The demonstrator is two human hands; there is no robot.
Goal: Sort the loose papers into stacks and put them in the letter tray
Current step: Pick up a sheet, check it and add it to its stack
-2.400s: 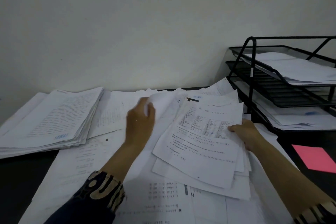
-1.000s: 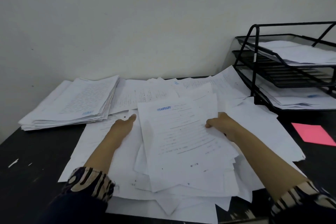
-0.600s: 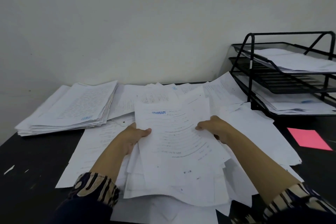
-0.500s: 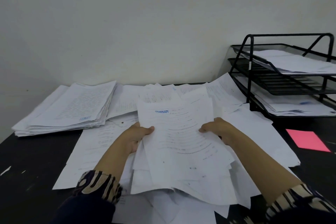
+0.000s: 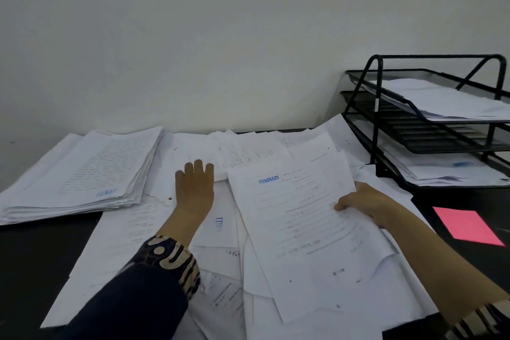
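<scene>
From the head camera, the right hand (image 5: 364, 205) is gripping a sheaf of printed sheets (image 5: 298, 218) by its right edge, thumb lying on the top page and the other fingers curled out of sight beneath. The sheaf is spreading away to the left of that hand and back toward the person, its top page carrying a blue stamp (image 5: 269, 180) near the far left corner (the lettering is reading mirrored or upside down, too blurred to make out). The right forearm is running in from the lower right, a patterned cuff (image 5: 480, 320) showing at the frame's edge.

The left hand (image 5: 194, 190) is lying palm down, fingers straight and together, pressing flat on the loose papers (image 5: 132, 232) spread over the dark table (image 5: 33, 257); it is holding nothing. Its fingertips are pointing away toward the wall, and its dark sleeve (image 5: 132, 303) with a patterned cuff is coming in from the lower left. The held sheaf is sitting just to the right of this hand, apart from it.

To the left of the left hand, and a little farther away, a thick squared stack (image 5: 82, 176) is resting on the table. Beyond the right hand, to its right, the black letter tray (image 5: 430, 130) is standing with paper lying in its top and bottom tiers. A pink note (image 5: 466, 226) is lying on the table just right of the right wrist.
</scene>
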